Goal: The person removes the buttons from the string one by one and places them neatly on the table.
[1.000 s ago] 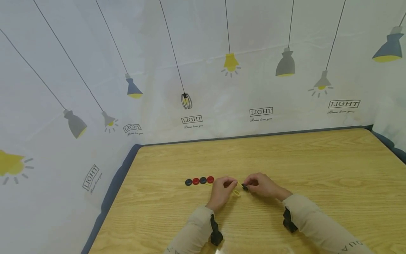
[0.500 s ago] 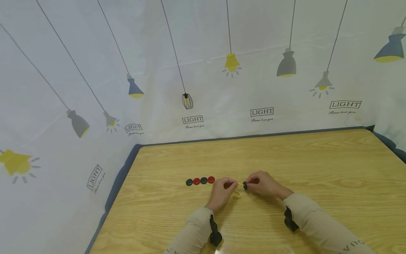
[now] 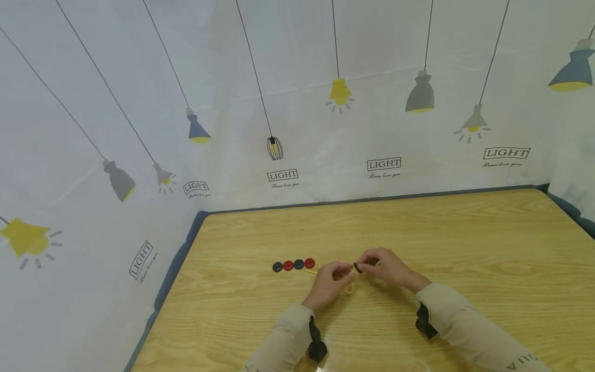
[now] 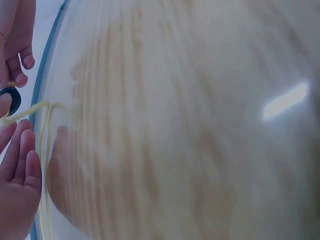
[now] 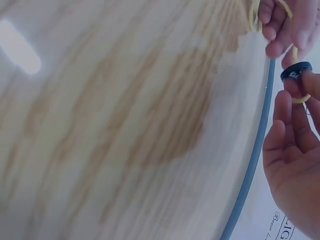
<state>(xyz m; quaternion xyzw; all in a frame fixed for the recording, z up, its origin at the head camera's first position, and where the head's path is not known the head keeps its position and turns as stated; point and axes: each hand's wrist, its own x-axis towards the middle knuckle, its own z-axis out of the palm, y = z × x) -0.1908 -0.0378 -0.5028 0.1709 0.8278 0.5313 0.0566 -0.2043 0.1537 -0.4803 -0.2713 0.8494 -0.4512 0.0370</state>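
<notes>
Between the thumb and fingers of my right hand is a dark round button, tilted on edge. My left hand pinches a thin yellow cord close beside it. The right wrist view shows the cord on both sides of the button, with a short bend of it below, near the right hand's fingers. Whether it passes through a hole is hidden by the fingertips. From the left hand, cord hangs down in the left wrist view.
Left of the hands, a row of dark and red buttons lies on the wooden table. A loop of cord sits just under the left hand. A pale sheet printed with lamps stands behind the table's far edge.
The button in my right hand has moved slightly left and up, nearer the left fingertips. My left fingers have shifted right toward it, and the visible cord between the hands is shorter.
</notes>
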